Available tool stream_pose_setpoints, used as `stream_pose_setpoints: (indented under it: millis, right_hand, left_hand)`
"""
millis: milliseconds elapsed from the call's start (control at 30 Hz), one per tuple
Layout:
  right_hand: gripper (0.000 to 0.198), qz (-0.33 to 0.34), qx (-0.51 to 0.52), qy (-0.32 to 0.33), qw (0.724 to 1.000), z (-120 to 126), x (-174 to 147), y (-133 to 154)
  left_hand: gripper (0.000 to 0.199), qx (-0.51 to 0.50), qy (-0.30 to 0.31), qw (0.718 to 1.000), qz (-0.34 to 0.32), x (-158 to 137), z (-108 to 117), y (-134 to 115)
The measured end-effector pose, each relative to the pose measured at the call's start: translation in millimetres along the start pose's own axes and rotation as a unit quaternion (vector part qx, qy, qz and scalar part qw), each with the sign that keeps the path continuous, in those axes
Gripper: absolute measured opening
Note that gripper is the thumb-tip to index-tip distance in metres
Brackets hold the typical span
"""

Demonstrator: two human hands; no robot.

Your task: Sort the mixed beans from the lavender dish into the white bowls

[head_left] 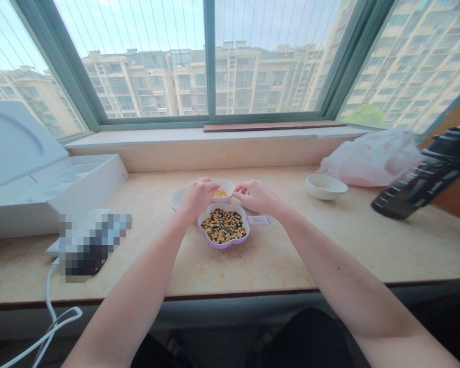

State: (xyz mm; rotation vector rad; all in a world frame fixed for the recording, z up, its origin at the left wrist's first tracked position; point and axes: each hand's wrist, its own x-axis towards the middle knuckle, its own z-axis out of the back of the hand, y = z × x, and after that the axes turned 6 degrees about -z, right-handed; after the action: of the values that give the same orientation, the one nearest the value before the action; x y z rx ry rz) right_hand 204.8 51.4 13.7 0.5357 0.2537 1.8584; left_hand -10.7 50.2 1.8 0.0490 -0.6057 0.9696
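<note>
A purple-rimmed, flower-shaped bowl [225, 242] full of mixed beans, yellow, black and green, stands in front of me. Just behind it is a white bowl [227, 183] with yellow beans inside. My left hand [200, 196] is at that bowl's left side, fingers curled and pressed together, and partly covers another white bowl [175, 200]. On the opposite side, my right hand [256, 196] has thumb and fingers pinched near the rim. Whatever either hand's fingertips hold is too small or hidden to make out. Below the right hand, a further white dish is mostly covered.
A small white bowl [326, 188], a plastic bag [371, 158] and a tilted black bottle [417, 179] stand at right. An open white box [53, 189], a blurred-out dark object [92, 250] and a white cable [49, 291] are at left. A pale label tab [259, 220] lies beside the flower-shaped bowl.
</note>
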Motion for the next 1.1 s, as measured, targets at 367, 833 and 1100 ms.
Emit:
stream_pose_setpoints:
  millis: [367,833,1100]
  right_hand:
    - [0.018,0.123,-0.003,0.219,0.968,-13,-10,15]
    - [0.011,0.118,-0.106,0.244,0.957,-17,-14,22]
    - [0.015,0.113,-0.017,0.184,0.976,-33,-17,15]
  left_hand:
    - [0.037,0.053,0.033,0.998,0.026,1,-2,6]
    - [0.032,-0.022,0.030,0.997,0.063,-15,4,-7]
    - [0.032,-0.049,0.029,0.997,0.049,-17,3,-13]
